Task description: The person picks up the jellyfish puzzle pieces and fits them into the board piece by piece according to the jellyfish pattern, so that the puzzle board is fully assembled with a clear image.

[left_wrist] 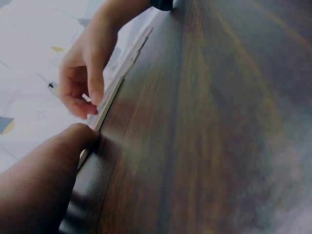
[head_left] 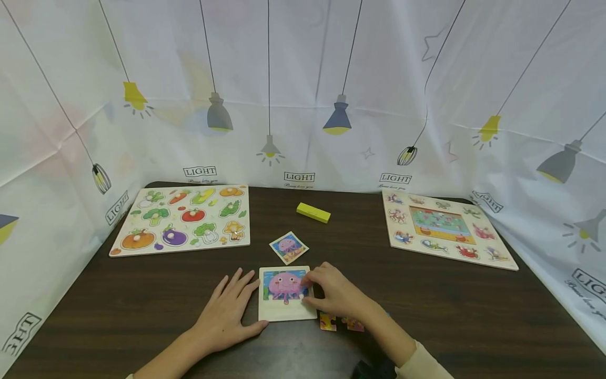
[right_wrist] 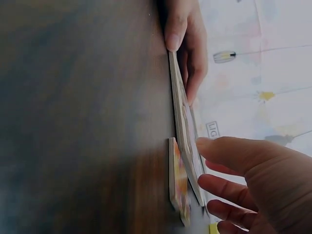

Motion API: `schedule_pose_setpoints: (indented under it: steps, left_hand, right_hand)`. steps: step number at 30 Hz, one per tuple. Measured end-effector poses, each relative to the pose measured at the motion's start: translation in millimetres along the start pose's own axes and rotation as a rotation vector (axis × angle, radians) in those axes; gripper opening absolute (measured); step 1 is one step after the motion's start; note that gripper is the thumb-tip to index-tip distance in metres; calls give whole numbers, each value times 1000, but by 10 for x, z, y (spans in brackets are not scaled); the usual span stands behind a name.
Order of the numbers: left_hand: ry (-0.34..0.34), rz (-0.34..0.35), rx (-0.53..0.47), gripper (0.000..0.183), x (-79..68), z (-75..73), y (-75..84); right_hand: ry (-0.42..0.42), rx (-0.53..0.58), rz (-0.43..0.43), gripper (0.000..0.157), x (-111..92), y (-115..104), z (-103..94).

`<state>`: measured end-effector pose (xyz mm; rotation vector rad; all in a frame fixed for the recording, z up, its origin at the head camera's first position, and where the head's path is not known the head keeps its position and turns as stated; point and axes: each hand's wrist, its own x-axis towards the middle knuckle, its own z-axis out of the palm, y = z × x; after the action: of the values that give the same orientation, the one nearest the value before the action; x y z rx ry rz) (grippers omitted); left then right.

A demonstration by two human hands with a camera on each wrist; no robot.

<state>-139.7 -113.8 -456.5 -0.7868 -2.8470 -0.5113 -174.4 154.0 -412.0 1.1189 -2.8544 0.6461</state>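
A small jigsaw board [head_left: 286, 311] lies on the dark table, its upper part filled with a pink jellyfish picture and its lower strip bare. My left hand [head_left: 226, 317] lies flat with spread fingers at the board's left side, thumb touching its lower left corner. Over the right edge hovers my right hand [head_left: 333, 292], thumb and bent fingers apart around the picture's side. In the right wrist view no piece shows between those fingers. Loose puzzle pieces [head_left: 327, 321] lie below the board's right corner, partly hidden under the right forearm.
A jellyfish picture card [head_left: 289, 247] lies just beyond the board, with a yellow block [head_left: 313, 212] behind it. A vegetable peg board [head_left: 179, 202] stands back left, a sea-animal board [head_left: 395, 226] back right. A printed curtain [head_left: 303, 63] encloses the table's back and sides.
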Motion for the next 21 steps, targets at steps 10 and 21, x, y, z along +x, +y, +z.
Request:
schedule_pose_setpoints:
  steps: [10,21]
  left_hand:
    - [5,2,2,82,-3,10,1]
    - [-1,0,-1,82,4,-4,7]
  right_hand:
    - [-16,6,30,28,-217,22,-45]
    - [62,-25,84,28,-501,69,-51]
